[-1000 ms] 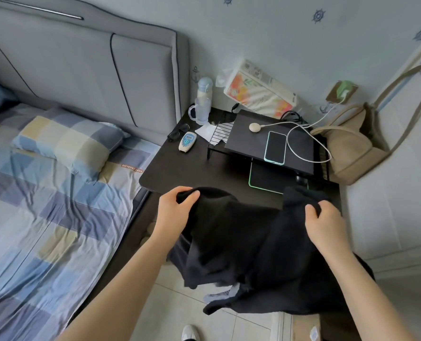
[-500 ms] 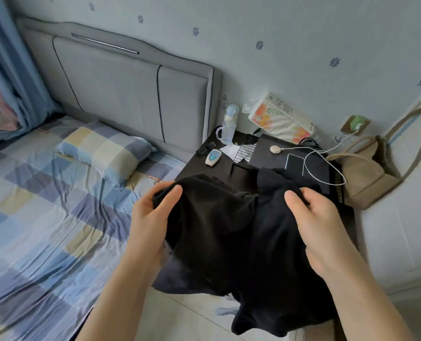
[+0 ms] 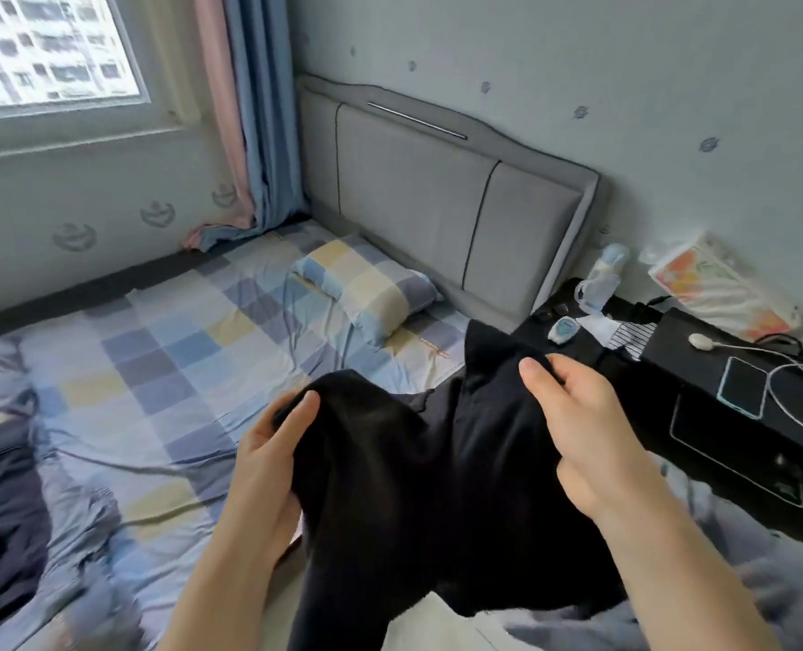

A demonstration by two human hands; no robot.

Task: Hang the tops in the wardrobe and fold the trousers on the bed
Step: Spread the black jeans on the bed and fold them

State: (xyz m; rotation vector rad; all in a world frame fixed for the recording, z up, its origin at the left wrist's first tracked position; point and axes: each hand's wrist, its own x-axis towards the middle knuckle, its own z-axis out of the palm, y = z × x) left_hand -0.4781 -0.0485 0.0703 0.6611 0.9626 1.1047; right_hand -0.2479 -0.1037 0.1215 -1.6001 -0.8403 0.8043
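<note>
A black garment (image 3: 437,500) hangs between my two hands over the gap beside the bed. Its shape is bunched, so I cannot tell whether it is a top or trousers. My left hand (image 3: 272,462) grips its left upper edge, thumb on top of the cloth. My right hand (image 3: 578,429) grips the right upper edge, fingers curled round a raised fold. The bed (image 3: 146,368) with a blue, grey and yellow checked sheet lies to the left. The wardrobe is out of view.
A checked pillow (image 3: 366,293) lies by the grey headboard (image 3: 437,199). A dark garment (image 3: 0,500) and a grey quilt sit at the bed's left edge. The black bedside table (image 3: 700,382) on the right holds a phone (image 3: 742,387), a cable, a bottle (image 3: 601,279) and a tissue pack (image 3: 718,293).
My view has swung left from the bedside table toward the bed and window. Both hands, still gripping the black garment, have carried it left toward the bed.
</note>
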